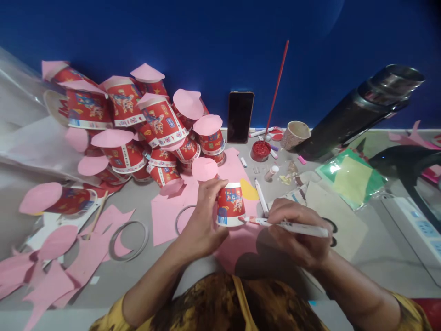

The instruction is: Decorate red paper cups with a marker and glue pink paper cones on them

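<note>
My left hand [206, 216] is closed round a red printed paper cup [231, 202] with a white band along its lower edge. In my right hand [299, 232] is a white marker pen [299, 228], held between thumb and fingers. Its red tip meets the white band near the cup's lower right side; whether it is touching I cannot tell for sure. Pink paper [237, 243] lies on the table under the cup. Close to my right hand rests a second white marker [261, 197], partly behind the fingers.
Stacked red cups with pink paper cones [161, 119] fill the back left. Pink scraps [84, 257] and tape rolls [128, 241] lie at left. A phone [240, 117], a small red tub [260, 151], a black flask [344, 119] and a power strip [409, 234] stand around the back and right.
</note>
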`<action>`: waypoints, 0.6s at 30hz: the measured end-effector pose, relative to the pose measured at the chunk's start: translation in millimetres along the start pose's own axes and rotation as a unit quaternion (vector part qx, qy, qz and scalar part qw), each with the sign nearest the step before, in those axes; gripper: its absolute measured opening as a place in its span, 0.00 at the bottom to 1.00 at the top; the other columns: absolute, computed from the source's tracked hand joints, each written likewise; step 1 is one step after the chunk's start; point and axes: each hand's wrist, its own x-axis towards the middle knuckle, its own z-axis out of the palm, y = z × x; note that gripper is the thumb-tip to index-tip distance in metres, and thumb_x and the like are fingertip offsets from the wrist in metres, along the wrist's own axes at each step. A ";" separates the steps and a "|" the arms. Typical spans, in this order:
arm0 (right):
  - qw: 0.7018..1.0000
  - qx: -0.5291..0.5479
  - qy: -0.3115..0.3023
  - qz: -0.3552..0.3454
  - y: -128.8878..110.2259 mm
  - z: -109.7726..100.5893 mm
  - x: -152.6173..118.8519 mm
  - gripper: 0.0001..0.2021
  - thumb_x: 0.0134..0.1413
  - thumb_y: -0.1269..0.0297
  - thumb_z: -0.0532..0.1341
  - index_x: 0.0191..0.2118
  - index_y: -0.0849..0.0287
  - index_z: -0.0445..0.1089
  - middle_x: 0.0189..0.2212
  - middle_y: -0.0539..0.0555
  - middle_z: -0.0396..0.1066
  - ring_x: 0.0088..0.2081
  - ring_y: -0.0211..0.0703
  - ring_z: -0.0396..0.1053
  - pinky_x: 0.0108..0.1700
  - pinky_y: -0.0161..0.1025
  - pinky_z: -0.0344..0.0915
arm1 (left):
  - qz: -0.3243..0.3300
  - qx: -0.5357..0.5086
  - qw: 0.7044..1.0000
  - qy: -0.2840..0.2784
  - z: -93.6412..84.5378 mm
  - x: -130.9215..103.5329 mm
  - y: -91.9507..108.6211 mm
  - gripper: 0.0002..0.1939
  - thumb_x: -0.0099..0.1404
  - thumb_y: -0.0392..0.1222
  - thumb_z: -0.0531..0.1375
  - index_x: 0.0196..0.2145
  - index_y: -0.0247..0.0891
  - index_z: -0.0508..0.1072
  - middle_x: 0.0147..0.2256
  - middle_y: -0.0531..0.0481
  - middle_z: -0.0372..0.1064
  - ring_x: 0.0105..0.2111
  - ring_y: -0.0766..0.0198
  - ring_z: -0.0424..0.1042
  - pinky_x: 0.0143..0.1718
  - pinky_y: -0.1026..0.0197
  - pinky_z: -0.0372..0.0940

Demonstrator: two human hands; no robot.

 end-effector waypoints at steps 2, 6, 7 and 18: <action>1.000 0.002 0.003 -0.016 1.3 1.7 -1.8 0.13 0.58 0.78 0.65 0.46 0.54 0.75 0.31 0.53 0.76 0.31 0.45 0.74 0.34 0.43 0.70 | -0.007 -0.002 1.000 0.005 0.9 -0.4 0.8 0.42 0.58 0.35 0.65 0.67 0.45 0.56 0.64 0.39 0.53 0.69 0.41 0.56 0.69 0.37 0.60; 1.000 -0.002 0.029 -0.003 2.0 6.6 -5.8 0.12 0.58 0.77 0.65 0.45 0.53 0.76 0.29 0.53 0.77 0.30 0.46 0.75 0.33 0.43 0.71 | -0.016 -0.007 1.000 0.009 2.3 -1.2 1.5 0.43 0.55 0.32 0.65 0.67 0.46 0.57 0.64 0.40 0.54 0.69 0.41 0.57 0.69 0.37 0.60; 0.999 -0.006 0.051 0.018 2.3 7.2 -5.7 0.11 0.58 0.76 0.66 0.43 0.53 0.77 0.29 0.53 0.77 0.29 0.45 0.75 0.32 0.42 0.70 | -0.014 -0.007 1.000 0.011 2.6 -1.5 1.4 0.44 0.54 0.30 0.64 0.67 0.46 0.57 0.65 0.40 0.54 0.69 0.42 0.57 0.70 0.37 0.60; 0.925 0.125 0.201 0.298 20.1 1.8 9.3 0.15 0.59 0.53 0.70 0.28 0.57 0.72 0.16 0.46 0.67 0.16 0.34 0.60 0.17 0.31 0.57 | -0.019 -0.023 0.999 0.025 3.6 -1.7 0.0 0.48 0.48 0.26 0.60 0.66 0.48 0.58 0.64 0.42 0.55 0.68 0.42 0.59 0.67 0.37 0.64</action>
